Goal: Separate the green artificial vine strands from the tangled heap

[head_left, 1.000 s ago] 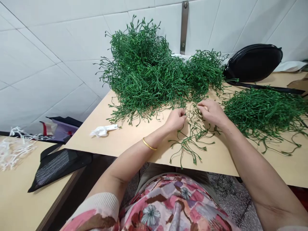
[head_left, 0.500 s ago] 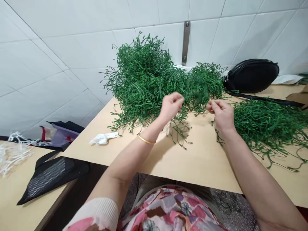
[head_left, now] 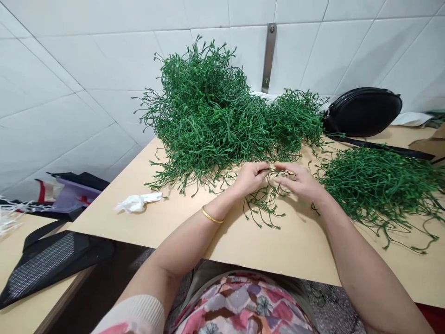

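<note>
Between the large green pile (head_left: 208,116) and the bench's (head_left: 243,246) near edge, the left hand's (head_left: 252,177) fingers pinch thin green stems (head_left: 264,204). Just beside them, the right hand's (head_left: 295,180) fingers are slightly spread over the strands.

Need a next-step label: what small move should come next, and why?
Probably close the right hand on the green strands beside the left hand. Its thumb and forefinger are parted with thin stems showing near their tips, while the left hand's thumb and forefinger look pinched together just across from them.
</note>
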Tool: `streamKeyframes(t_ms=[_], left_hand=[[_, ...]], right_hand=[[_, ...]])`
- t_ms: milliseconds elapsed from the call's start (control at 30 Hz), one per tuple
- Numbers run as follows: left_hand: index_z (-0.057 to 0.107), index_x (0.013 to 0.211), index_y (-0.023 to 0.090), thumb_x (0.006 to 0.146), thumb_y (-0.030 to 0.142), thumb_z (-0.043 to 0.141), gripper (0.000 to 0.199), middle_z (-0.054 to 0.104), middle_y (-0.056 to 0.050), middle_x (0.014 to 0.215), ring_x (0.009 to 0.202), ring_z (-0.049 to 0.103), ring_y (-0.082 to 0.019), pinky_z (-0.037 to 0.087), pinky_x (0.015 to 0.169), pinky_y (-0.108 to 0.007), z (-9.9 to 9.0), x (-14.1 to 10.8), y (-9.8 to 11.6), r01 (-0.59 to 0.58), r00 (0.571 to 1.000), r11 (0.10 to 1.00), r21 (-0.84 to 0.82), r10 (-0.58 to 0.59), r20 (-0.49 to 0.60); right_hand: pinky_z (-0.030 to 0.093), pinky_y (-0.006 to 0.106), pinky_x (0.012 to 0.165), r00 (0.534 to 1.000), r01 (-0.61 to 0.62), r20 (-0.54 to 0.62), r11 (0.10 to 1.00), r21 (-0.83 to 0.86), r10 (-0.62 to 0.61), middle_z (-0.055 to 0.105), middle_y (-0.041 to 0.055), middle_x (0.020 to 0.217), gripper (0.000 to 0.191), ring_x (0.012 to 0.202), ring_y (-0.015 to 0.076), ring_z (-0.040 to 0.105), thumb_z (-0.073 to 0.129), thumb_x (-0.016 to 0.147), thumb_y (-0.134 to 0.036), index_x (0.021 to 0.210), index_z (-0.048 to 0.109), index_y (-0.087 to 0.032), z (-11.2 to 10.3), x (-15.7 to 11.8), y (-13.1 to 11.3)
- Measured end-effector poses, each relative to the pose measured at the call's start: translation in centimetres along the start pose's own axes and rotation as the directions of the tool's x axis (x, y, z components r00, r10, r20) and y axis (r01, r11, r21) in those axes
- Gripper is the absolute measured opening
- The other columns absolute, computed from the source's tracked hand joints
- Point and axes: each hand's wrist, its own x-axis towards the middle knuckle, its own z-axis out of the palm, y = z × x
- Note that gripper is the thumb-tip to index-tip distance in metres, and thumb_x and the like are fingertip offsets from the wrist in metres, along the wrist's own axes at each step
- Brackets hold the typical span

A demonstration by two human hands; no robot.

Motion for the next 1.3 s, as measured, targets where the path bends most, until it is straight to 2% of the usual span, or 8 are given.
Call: streamKeyframes(t_ms=[133,267,433,633,833,967,1167,1300], left_hand=[[0.059,0.107,0.014,0.08,0.038,0.051,0.037,0.057,-0.006,0.086,0.081,0.049,-0.016,0.038,0.074,-0.027,-1.1,-0.8,1.2,-0.012,0.991,0.991,0.136,0.03,-0.132],[0.053,0.118,0.017,0.062,0.066,0.059,0.075,0.057,-0.011,0.103,0.101,0.046,-0.026,0.037,0.088,-0.038,-2.8,-2.7,1.9,0.002,1.0,0.953,0.302,0.004,-0.018],[0.034,0.137,0.016,0.061,0.064,0.063,0.094,0.052,-0.013,0.117,0.105,0.043,-0.027,0.037,0.091,-0.041,-0.8,-5.2,1.4,0.015,0.994,0.936,0.352,-0.051,0.094],[0.051,0.119,0.015,0.074,0.013,0.045,0.045,0.058,-0.011,0.092,0.096,0.044,-0.024,0.041,0.079,-0.035,0.6,-4.9,2.5,-0.013,0.988,0.865,0.501,-0.066,0.139],[0.057,0.11,0.021,0.077,0.009,0.038,0.04,0.052,-0.013,0.109,0.119,0.033,-0.03,0.031,0.092,-0.046,-8.1,1.0,2.1,-0.078,0.986,0.655,0.752,0.16,-0.037],[0.047,0.125,0.016,0.073,0.015,0.05,0.052,0.042,-0.015,0.127,0.131,0.02,-0.037,0.022,0.1,-0.055,-11.2,3.4,1.7,-0.16,0.986,0.577,0.801,0.065,0.15],[0.026,0.14,0.019,0.071,0.017,0.055,0.075,0.026,-0.017,0.143,0.137,0.008,-0.039,0.02,0.103,-0.056,-9.6,0.4,5.9,-0.275,0.955,0.56,0.782,0.066,0.288],[0.054,0.116,0.013,0.08,0.023,0.047,0.038,0.049,-0.016,0.125,0.126,0.036,-0.031,0.034,0.095,-0.043,-7.1,-2.3,9.1,-0.335,0.94,0.734,0.591,0.215,0.265]], right_hand=[[0.045,0.031,0.066,0.998,-0.059,0.038,0.994,0.089,0.056,0.061,0.0014,0.07,0.02,0.069,0.0164,0.055,0.056,0.078,-0.037,0.073,0.064,-0.02,-0.2,-0.3,0.1],[0.047,0.031,0.069,0.955,-0.039,-0.256,0.921,0.387,0.147,0.061,0.0011,0.075,0.021,0.07,0.0156,0.056,0.062,0.073,-0.041,0.077,0.062,-0.021,-1.3,-0.2,0.4],[0.05,0.035,0.069,0.946,-0.023,-0.263,0.85,0.527,0.189,0.059,0.0012,0.078,0.026,0.066,0.0156,0.058,0.06,0.074,-0.047,0.077,0.06,-0.022,-1.0,-0.3,0.0],[0.046,0.026,0.052,0.929,-0.056,-0.257,0.789,0.612,0.265,0.056,-0.0004,0.065,0.029,0.055,0.0109,0.053,0.065,0.07,-0.048,0.077,0.06,-0.02,-0.9,-0.4,-0.2],[0.049,0.026,0.051,0.905,-0.341,0.016,0.704,0.623,0.425,0.053,-0.0037,0.065,0.037,0.047,0.0071,0.047,0.072,0.062,-0.037,0.091,0.057,-0.019,-0.7,-0.4,0.9],[0.051,0.029,0.062,0.923,-0.38,0.149,0.789,0.483,0.354,0.055,0.0012,0.095,0.049,0.07,0.012,0.057,0.072,0.06,-0.029,0.105,0.052,-0.024,0.5,-0.8,0.8],[0.044,0.03,0.076,0.967,-0.25,0.127,0.927,0.28,0.223,0.059,0.0016,0.09,0.033,0.083,0.0151,0.053,0.065,0.066,-0.03,0.096,0.057,-0.019,0.8,-0.7,0.7],[0.039,0.028,0.065,0.98,-0.196,0.068,0.973,0.125,0.189,0.056,0.0006,0.071,0.017,0.07,0.0148,0.049,0.055,0.073,-0.034,0.075,0.059,-0.017,0.6,-0.3,0.9]])
